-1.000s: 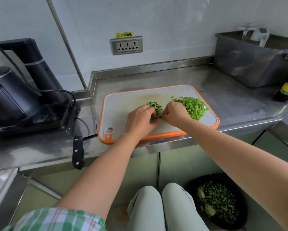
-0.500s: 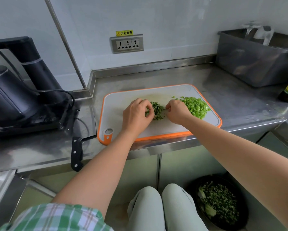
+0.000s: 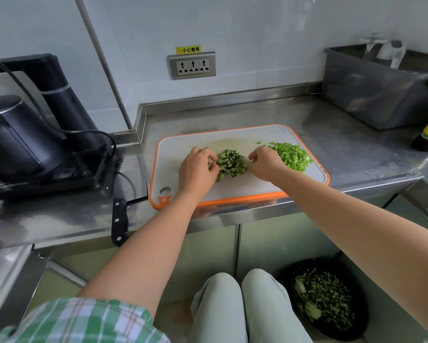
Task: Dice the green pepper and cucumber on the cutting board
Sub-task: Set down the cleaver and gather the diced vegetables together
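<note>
Steel counter point(image 3: 344, 154) is used as the base, and the orange-rimmed cutting board point(image 3: 183, 149) is laid at its front edge for reach. The left hand point(image 3: 198, 169) is curled against the dice, though a pinch cannot be told. The right hand point(image 3: 265, 164) is loosely curled with nothing held. Diced green pepper point(image 3: 292, 155) is kept apart at the board's right. Diced cucumber point(image 3: 232, 164) is flanked mid-board, seemingly being heaped. The knife point(image 3: 120, 219) is laid aside, so cutting is judged done.
</note>
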